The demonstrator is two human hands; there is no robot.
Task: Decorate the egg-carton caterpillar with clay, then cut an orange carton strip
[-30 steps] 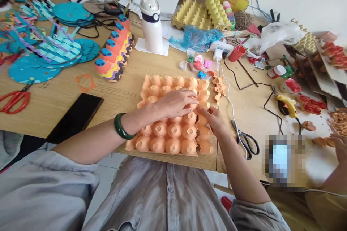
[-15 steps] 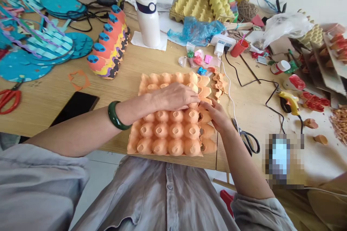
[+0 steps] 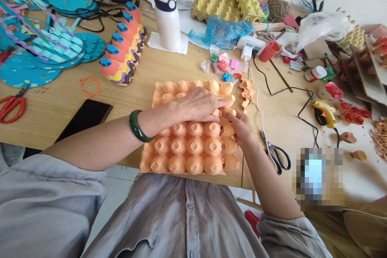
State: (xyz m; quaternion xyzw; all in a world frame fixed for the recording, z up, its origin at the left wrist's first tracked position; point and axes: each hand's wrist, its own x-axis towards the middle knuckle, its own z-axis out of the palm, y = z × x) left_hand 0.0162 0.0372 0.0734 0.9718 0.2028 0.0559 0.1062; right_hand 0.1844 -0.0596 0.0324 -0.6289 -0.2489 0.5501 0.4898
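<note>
An orange egg tray [image 3: 195,147] lies at the table's front edge, its cups pointing up. Its right-hand column of cups [image 3: 230,145] is partly torn from the rest along a ragged line. My left hand [image 3: 201,104], with a green bangle [image 3: 136,126] on the wrist, reaches across the tray, its curled fingers gripping it beside the tear. At the right edge my right hand [image 3: 241,127] pinches a cup of that column between thumb and fingers. The fingertips of both hands nearly meet, and the cardboard under them is partly hidden.
Torn orange scraps [image 3: 247,92] lie behind the tray. Black-handled scissors [image 3: 279,157] and a white cable [image 3: 259,117] are to its right. A phone [image 3: 87,117], a white bottle [image 3: 167,24] and a painted cardboard caterpillar [image 3: 122,48] stand or lie leftward. A yellow glue gun [image 3: 325,113] is farther right.
My left hand has moved slightly right, its fingers now over the torn column. My right hand's fingers have curled in more at the tray's edge.
</note>
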